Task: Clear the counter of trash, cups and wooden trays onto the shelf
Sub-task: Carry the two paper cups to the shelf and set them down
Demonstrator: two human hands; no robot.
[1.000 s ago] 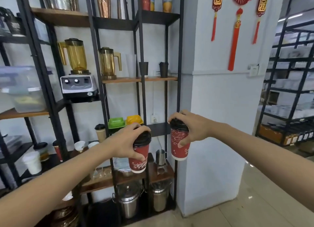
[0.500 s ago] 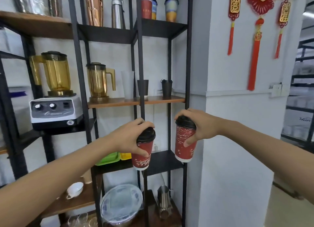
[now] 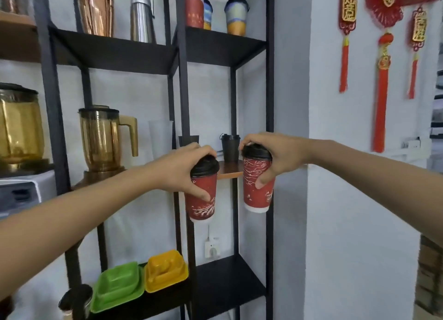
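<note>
Each hand holds a red paper cup with a black lid in front of a black metal shelf unit [image 3: 270,99]. My left hand [image 3: 184,168] grips the left red cup [image 3: 201,207] from above around its lid. My right hand [image 3: 275,156] grips the right red cup [image 3: 256,195] the same way. Both cups hang upright in the air, just in front of and slightly below a wooden shelf board [image 3: 229,172]. A black cup [image 3: 230,147] stands on that board behind them.
Amber blender jugs [image 3: 105,137] stand on the shelf to the left. Green [image 3: 117,286] and yellow [image 3: 165,270] trays lie on a lower shelf. A higher shelf carries colourful cups [image 3: 236,15] and metal flasks [image 3: 141,15]. Red tasselled ornaments [image 3: 382,80] hang on the white wall to the right.
Both hands have risen with their cups, from the level of the lower black shelf up to the wooden shelf board. The view has come closer to the shelf unit and tilted upward.
</note>
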